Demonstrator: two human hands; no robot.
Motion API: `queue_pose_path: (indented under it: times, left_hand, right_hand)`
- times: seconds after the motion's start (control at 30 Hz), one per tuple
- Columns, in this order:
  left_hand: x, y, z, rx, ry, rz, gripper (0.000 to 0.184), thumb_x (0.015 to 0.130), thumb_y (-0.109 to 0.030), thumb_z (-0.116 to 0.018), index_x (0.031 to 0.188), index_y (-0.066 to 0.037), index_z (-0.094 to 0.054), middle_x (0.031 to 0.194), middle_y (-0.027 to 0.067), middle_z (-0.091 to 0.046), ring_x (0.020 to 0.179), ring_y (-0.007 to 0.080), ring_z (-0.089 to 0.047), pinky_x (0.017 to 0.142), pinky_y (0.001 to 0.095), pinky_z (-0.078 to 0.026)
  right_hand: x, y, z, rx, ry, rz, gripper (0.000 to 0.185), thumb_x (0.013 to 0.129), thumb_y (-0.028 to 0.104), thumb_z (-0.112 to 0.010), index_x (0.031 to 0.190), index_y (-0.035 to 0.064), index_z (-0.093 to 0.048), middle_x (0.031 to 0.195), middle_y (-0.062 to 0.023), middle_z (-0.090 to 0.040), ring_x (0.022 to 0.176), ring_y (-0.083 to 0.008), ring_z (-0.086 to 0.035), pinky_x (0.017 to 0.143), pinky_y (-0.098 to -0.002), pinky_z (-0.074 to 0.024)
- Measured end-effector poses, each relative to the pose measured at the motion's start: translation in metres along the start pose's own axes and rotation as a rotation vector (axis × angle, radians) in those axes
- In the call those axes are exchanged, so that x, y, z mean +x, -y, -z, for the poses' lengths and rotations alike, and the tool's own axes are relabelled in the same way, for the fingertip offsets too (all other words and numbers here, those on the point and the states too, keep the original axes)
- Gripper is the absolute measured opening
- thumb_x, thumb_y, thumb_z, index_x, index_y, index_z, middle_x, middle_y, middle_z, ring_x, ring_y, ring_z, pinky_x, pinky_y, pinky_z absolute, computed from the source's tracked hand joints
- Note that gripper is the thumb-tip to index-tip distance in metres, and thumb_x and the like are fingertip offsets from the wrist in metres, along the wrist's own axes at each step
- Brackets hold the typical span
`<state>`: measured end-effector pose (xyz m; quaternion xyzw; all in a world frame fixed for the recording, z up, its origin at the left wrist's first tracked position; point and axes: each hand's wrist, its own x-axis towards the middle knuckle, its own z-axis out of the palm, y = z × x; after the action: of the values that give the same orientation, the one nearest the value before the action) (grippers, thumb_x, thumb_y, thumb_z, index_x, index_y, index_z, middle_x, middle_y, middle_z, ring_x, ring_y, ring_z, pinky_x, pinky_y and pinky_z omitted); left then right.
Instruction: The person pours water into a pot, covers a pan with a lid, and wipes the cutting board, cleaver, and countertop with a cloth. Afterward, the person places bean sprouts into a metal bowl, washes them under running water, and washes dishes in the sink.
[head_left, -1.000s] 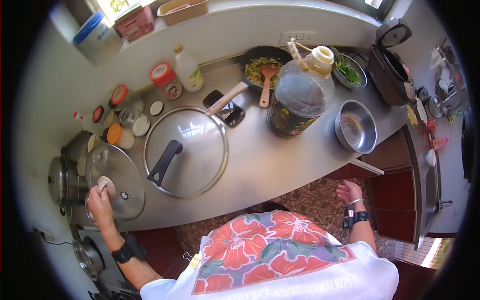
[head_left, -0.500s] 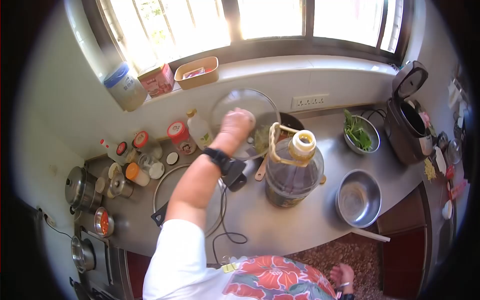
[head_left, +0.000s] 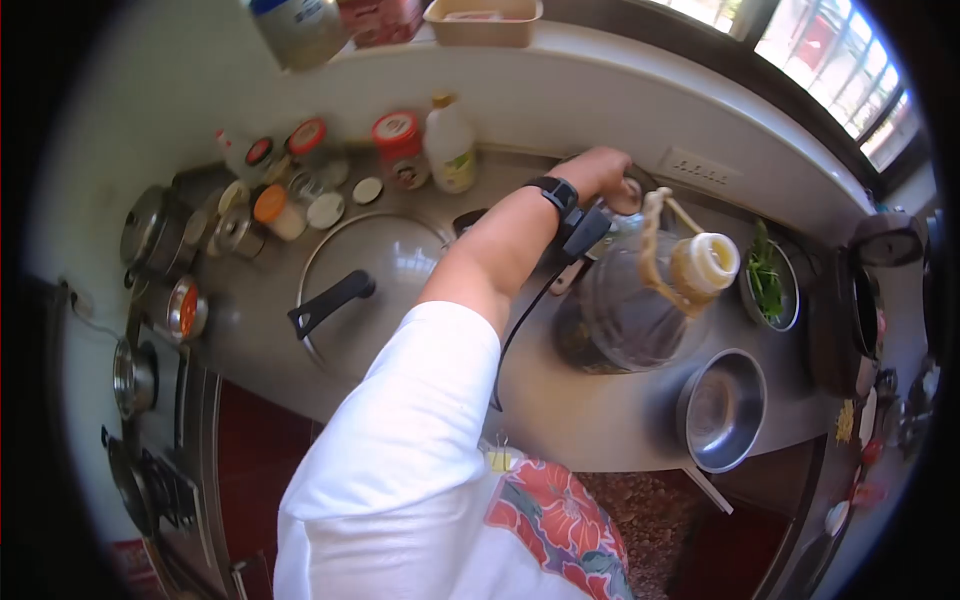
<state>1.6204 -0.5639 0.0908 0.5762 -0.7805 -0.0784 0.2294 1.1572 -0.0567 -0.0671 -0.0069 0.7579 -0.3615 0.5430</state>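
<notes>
My left hand [head_left: 603,170] reaches far across the counter and is closed around the round knob of a glass pot lid [head_left: 628,198]. Much of that lid is hidden behind my hand, my wrist and a big plastic oil jug [head_left: 640,300]. The jug has a yellowish neck and a looped handle, and stands just in front of the hand. A wooden handle [head_left: 567,277] pokes out beside the jug. Near my forearm lies another, larger glass lid [head_left: 390,260] with a black handle [head_left: 333,303]. My right hand is out of view.
Left of my arm stand a white bottle [head_left: 450,150], a red-lidded jar [head_left: 400,150] and several smaller jars. To the right are a bowl of green leaves [head_left: 768,285], an empty steel bowl [head_left: 725,410] near the counter edge and a rice cooker [head_left: 840,320].
My left hand has moved right along the wall with the glass lid, towards the back of the jug. The view has turned, and my right hand has left it.
</notes>
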Motion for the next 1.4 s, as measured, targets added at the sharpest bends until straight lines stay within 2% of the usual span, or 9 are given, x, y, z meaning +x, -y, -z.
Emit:
queue_pose_path:
  times: [0.13, 0.2, 0.37, 0.47, 0.57, 0.7, 1.07, 1.2, 1.4]
  left_hand:
    - [-0.118, 0.010, 0.094, 0.120, 0.171, 0.206, 0.044, 0.076, -0.031, -0.060, 0.110, -0.004, -0.054, 0.107, 0.0174, -0.056, 0.102, 0.0318, -0.051, 0.085, 0.0390, -0.042]
    - [-0.220, 0.042, 0.119, 0.240, 0.001, 0.253, 0.043, 0.072, -0.036, -0.063, 0.100, -0.003, -0.055, 0.096, 0.0173, -0.058, 0.090, 0.0340, -0.056, 0.076, 0.0415, -0.046]
    - [-0.413, 0.063, 0.144, 0.219, 0.550, 0.866, 0.070, 0.065, -0.038, -0.071, 0.117, -0.003, -0.041, 0.096, 0.0205, -0.057, 0.092, 0.0346, -0.056, 0.080, 0.0406, -0.044]
    - [-0.455, 0.070, 0.117, 0.409, 0.184, 0.698, 0.050, 0.075, -0.022, -0.060, 0.119, -0.009, -0.041, 0.088, 0.0177, -0.060, 0.086, 0.0335, -0.058, 0.072, 0.0439, -0.046]
    - [-0.470, 0.088, 0.113, 0.234, 0.027, 0.565, 0.033, 0.078, -0.012, -0.046, 0.112, -0.009, -0.047, 0.076, 0.0174, -0.059, 0.070, 0.0344, -0.059, 0.062, 0.0447, -0.047]
    - [-0.490, 0.085, 0.113, 0.245, -0.016, 0.513, 0.048, 0.071, -0.012, -0.052, 0.118, -0.008, -0.045, 0.074, 0.0156, -0.059, 0.067, 0.0327, -0.059, 0.057, 0.0438, -0.047]
    - [-0.622, -0.065, 0.128, 0.160, -0.166, 0.729, 0.053, 0.067, -0.010, -0.052, 0.120, -0.015, -0.047, 0.071, 0.0143, -0.060, 0.066, 0.0315, -0.060, 0.056, 0.0434, -0.045]
    - [-0.703, -0.144, 0.172, 0.333, -0.400, 0.787, 0.045, 0.067, -0.011, -0.054, 0.113, -0.015, -0.052, 0.070, 0.0132, -0.060, 0.065, 0.0309, -0.060, 0.056, 0.0421, -0.045]
    - [-0.833, -0.248, 0.280, 0.693, -0.604, 1.190, 0.050, 0.065, -0.008, -0.052, 0.113, -0.020, -0.051, 0.070, 0.0104, -0.059, 0.065, 0.0313, -0.058, 0.058, 0.0412, -0.046]
  right_hand:
    - [0.001, 0.008, -0.020, -0.095, 0.054, 0.041, 0.030, 0.084, 0.019, -0.053, 0.105, -0.0016, -0.054, 0.094, -0.0183, -0.060, 0.088, -0.0291, -0.059, 0.080, -0.0380, -0.0476]
    - [0.001, 0.011, -0.028, -0.138, 0.085, 0.066, 0.030, 0.083, 0.019, -0.053, 0.105, -0.0014, -0.054, 0.094, -0.0181, -0.060, 0.088, -0.0289, -0.059, 0.079, -0.0379, -0.0477]
    - [-0.017, 0.006, -0.063, -0.239, 0.157, 0.134, 0.029, 0.083, 0.019, -0.054, 0.104, -0.0010, -0.054, 0.092, -0.0176, -0.060, 0.087, -0.0284, -0.059, 0.078, -0.0377, -0.0478]
    - [-0.029, -0.004, -0.095, -0.314, 0.215, 0.177, 0.028, 0.083, 0.019, -0.054, 0.103, -0.0008, -0.054, 0.092, -0.0174, -0.060, 0.086, -0.0281, -0.059, 0.078, -0.0375, -0.0479]
    - [-0.033, -0.013, -0.148, -0.421, 0.317, 0.233, 0.027, 0.083, 0.019, -0.054, 0.102, -0.0006, -0.054, 0.091, -0.0171, -0.060, 0.085, -0.0278, -0.059, 0.077, -0.0374, -0.0480]
    - [-0.046, -0.020, -0.201, -0.573, 0.412, 0.305, 0.027, 0.082, 0.019, -0.055, 0.101, -0.0003, -0.055, 0.090, -0.0167, -0.060, 0.085, -0.0274, -0.060, 0.076, -0.0372, -0.0481]
    - [-0.067, -0.058, -0.267, -0.977, 0.841, 0.574, 0.025, 0.081, 0.019, -0.055, 0.098, 0.0006, -0.055, 0.087, -0.0157, -0.061, 0.083, -0.0263, -0.060, 0.074, -0.0366, -0.0485]
    - [-0.074, -0.095, -0.261, -1.130, 1.022, 0.622, 0.024, 0.081, 0.019, -0.056, 0.097, 0.0009, -0.055, 0.086, -0.0154, -0.061, 0.082, -0.0259, -0.061, 0.073, -0.0364, -0.0486]
    - [-0.119, -0.169, -0.252, -1.354, 1.282, 0.708, 0.023, 0.080, 0.019, -0.056, 0.095, 0.0014, -0.056, 0.084, -0.0148, -0.061, 0.081, -0.0253, -0.061, 0.072, -0.0361, -0.0488]
